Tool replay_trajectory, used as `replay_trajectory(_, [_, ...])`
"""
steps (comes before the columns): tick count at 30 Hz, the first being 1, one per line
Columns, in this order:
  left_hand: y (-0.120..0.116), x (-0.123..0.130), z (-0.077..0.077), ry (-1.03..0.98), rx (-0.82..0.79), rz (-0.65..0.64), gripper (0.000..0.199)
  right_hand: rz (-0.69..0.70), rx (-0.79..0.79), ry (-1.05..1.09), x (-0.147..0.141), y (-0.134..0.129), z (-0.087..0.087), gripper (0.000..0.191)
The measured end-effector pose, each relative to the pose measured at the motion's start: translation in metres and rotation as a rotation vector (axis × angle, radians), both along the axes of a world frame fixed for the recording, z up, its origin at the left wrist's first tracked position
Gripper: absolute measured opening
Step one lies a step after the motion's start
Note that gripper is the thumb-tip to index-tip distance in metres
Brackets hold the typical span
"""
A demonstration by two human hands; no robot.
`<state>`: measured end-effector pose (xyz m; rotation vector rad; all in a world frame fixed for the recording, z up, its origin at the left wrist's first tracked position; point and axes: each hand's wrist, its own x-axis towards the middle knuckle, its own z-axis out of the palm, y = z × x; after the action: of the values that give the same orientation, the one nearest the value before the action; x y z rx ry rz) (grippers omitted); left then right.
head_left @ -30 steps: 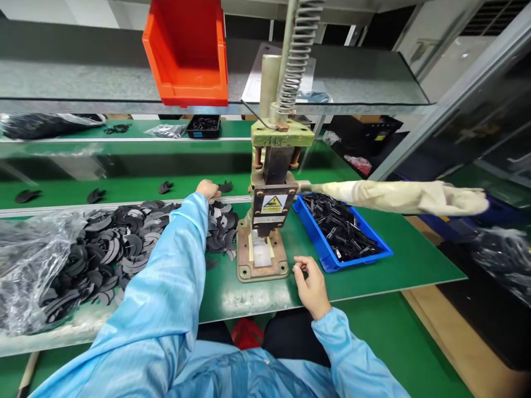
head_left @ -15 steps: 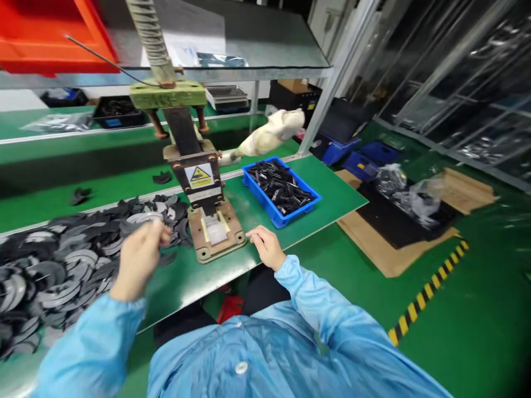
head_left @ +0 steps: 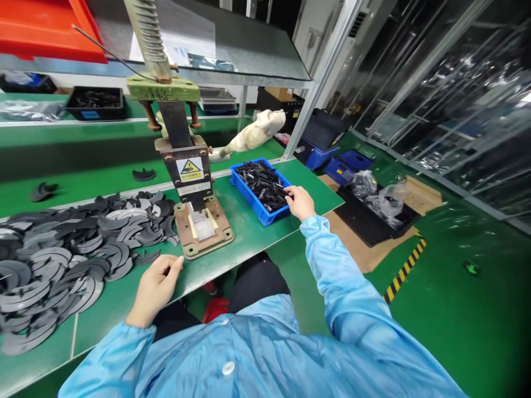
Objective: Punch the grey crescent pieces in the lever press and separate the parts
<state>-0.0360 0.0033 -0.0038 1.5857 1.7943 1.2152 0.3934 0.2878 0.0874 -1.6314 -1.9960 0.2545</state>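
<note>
My right hand is at the right rim of a blue tray full of small black parts, its fingertips closed together at the parts; what they pinch is too small to make out. My left hand rests near the table's front edge, fingers curled and thumb pointing at the base of a hand press. Nothing shows in it, though its palm side is hidden. A pale block sits in the press's fixture. Left of the press lies a heap of curved grey-black pieces.
The press lever, wrapped in white, sticks out above the tray. Two loose curved pieces lie behind the heap. A black bin stands on the back shelf, and a red bin above. Flattened cardboard lies on the floor.
My right hand has moved right, from beside the press base to the blue tray. My left hand has come down from above the heap to the table's front edge. The view has shifted slightly.
</note>
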Motion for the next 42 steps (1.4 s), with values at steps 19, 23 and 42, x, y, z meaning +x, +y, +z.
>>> replay_trajectory(19, [-0.010, 0.023, 0.025, -0.054, 0.185, 0.009, 0.028, 0.330, 0.001, 0.654, -0.085, -0.117, 0.002, 0.032])
replay_trajectory(23, [-0.020, 0.051, 0.058, -0.038, 0.292, -0.069, 0.009, 0.498, -0.130, 0.795, -0.123, -0.174, -0.026, 0.026])
replay_trajectory(42, [-0.031, 0.072, 0.076, -0.030, 0.350, -0.134, 0.026, 0.700, -0.403, 0.874, -0.155, -0.215, -0.056, 0.026])
